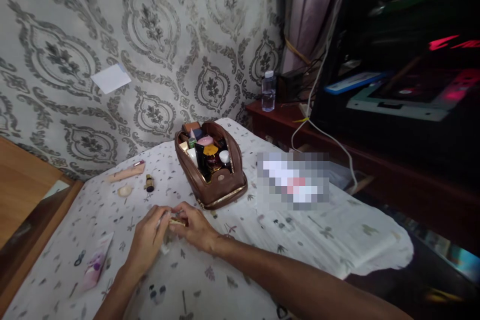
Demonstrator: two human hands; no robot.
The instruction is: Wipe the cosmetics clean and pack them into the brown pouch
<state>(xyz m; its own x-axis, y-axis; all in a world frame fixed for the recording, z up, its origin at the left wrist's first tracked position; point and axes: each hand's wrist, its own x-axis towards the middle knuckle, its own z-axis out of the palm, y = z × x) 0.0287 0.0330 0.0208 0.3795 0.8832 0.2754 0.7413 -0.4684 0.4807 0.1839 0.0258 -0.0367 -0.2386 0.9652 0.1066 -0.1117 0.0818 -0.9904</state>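
My left hand (150, 232) and my right hand (197, 229) meet low over the patterned sheet, fingers closed around a small gold-edged item (178, 221). Fingers cover most of it, so its kind cannot be made out. Just beyond them stands an open brown cosmetic bag (223, 195), unzipped along the top. It is filled with several bottles and tubes, among them a gold-capped jar (211, 151) and a white-capped container (224, 157). Left of the bag lies a small black and gold bottle (149, 183). A pink tube (98, 262) rests to the left of my left hand.
A beige flat puff (124, 190) and a long peach-coloured item (127, 172) lie at the back left. Right of the bag is a blurred-out patch (292, 180). A water bottle (268, 92) stands on the dark red desk (258, 116), with a white cable (330, 136) hanging nearby.
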